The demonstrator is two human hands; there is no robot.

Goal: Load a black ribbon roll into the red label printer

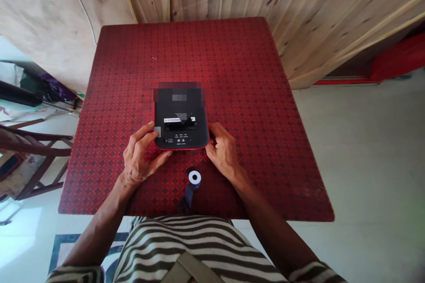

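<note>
While 2 hands (pixel 137 152) (pixel 224 149) hold 1 blk device (pixel 181 129), 1 roll (pixel 195 173) lies nr it.

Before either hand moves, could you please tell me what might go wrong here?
The left hand and right hand hold the black box near its closer end, so its far end might dip if lifted. The roll sits between them and the striped shirt, so a hand drawn back could knock it. Its loose strip trails toward the near edge of the table and might snag.
</note>
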